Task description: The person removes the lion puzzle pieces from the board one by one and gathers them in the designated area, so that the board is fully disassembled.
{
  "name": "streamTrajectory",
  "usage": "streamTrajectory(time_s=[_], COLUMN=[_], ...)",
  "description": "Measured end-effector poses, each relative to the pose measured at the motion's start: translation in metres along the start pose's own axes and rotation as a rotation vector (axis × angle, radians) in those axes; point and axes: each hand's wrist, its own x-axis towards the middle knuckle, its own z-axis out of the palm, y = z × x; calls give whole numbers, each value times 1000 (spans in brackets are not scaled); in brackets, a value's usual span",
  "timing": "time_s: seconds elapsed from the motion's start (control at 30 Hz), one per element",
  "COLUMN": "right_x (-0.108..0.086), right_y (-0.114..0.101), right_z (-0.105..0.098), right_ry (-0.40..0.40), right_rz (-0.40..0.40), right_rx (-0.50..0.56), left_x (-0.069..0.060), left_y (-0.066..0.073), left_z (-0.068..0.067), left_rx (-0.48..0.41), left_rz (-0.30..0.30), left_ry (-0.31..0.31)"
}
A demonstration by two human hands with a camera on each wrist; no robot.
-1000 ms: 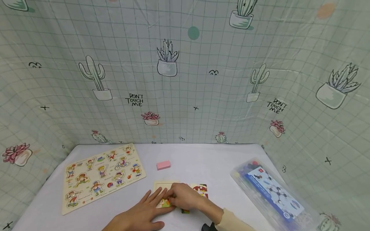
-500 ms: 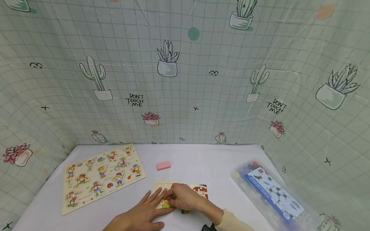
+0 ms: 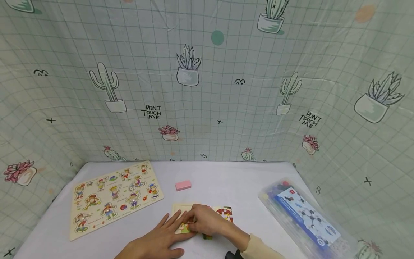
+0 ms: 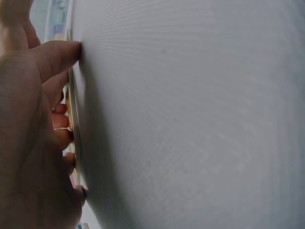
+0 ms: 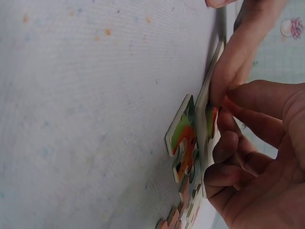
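A small wooden jigsaw tray (image 3: 177, 206) lies near the table's front, partly covered by both hands. My left hand (image 3: 160, 239) rests on its left side with fingers straight and spread. Over the middle of the tray, my right hand (image 3: 207, 221) bends its fingers and pinches a puzzle piece (image 5: 212, 120), green and orange in the right wrist view. Its fingertips are close to the left fingers, and much of the piece is hidden. Loose puzzle pieces (image 3: 226, 212) lie to the right of the tray, and another loose piece (image 5: 182, 131) lies flat beside the tray's edge.
A wooden board of cartoon sports figures (image 3: 114, 198) lies at the left. A pink block (image 3: 183, 185) sits behind the tray. On the right is a clear plastic case (image 3: 307, 216) with a blue label. Patterned cloth (image 3: 207, 100) hangs around the table.
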Motion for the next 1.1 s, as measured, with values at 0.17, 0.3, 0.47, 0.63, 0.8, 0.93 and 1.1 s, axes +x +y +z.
streamTrajectory(time_s=[0.17, 0.3, 0.47, 0.63, 0.8, 0.93, 1.1], right_x=[1, 2, 3, 5, 6, 5, 4], right_y=[0, 0, 1, 0, -1, -2, -3], right_z=[2, 3, 5, 5, 4, 4, 5], right_ry=[-1, 0, 1, 9, 22, 30, 39], right_rz=[11, 19, 23, 25, 36, 32, 26], right_rx=[23, 45, 65, 92, 126, 141, 184], left_x=[0, 1, 1, 0, 0, 0, 0], left_y=[1, 0, -1, 0, 2, 2, 1], left_z=[-1, 0, 0, -1, -2, -2, -1], left_rx=[17, 28, 41, 39, 38, 34, 38], left_rz=[-13, -28, -30, -36, -37, -37, -35], left_ry=[-8, -17, -16, -14, -15, -21, -18])
